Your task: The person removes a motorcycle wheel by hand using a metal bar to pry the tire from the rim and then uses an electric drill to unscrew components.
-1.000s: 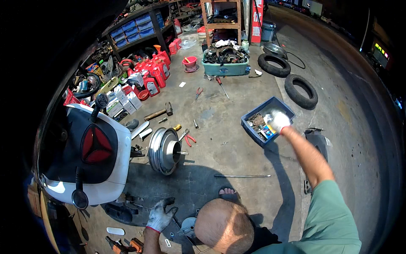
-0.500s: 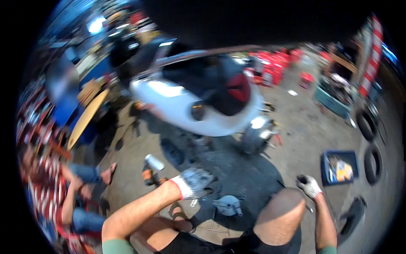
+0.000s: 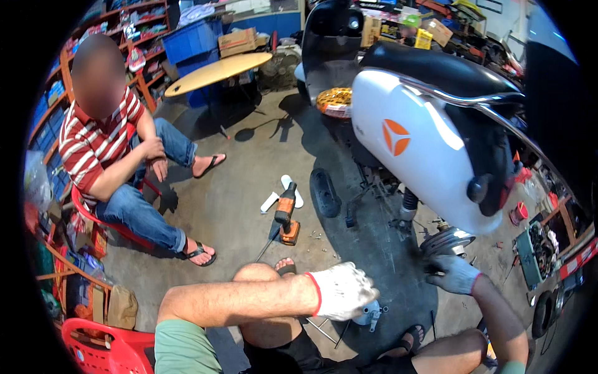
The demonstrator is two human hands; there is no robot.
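Note:
My left hand, in a white knit glove with a red cuff, is closed with its back up; whatever its fingers hold is hidden. Beneath it, a silver brake plate with a lever arm lies on the floor, partly covered by the hand. My right hand, gloved too, has fingertips blackened with grime. It reaches beside the scooter's rear wheel, and its fingers are too dark and blurred to read. Above that wheel rises the white scooter body with an orange emblem.
An orange-and-black cordless impact wrench stands on the floor beside white bottles. On the left sits a person in a striped shirt. Behind are a yellow board and blue bins. A green parts box stands at right.
My view has swung left, so the scooter now appears farther right and the seated person shows fully. My left hand has closed; my right hand has moved from beside my knee to the wheel.

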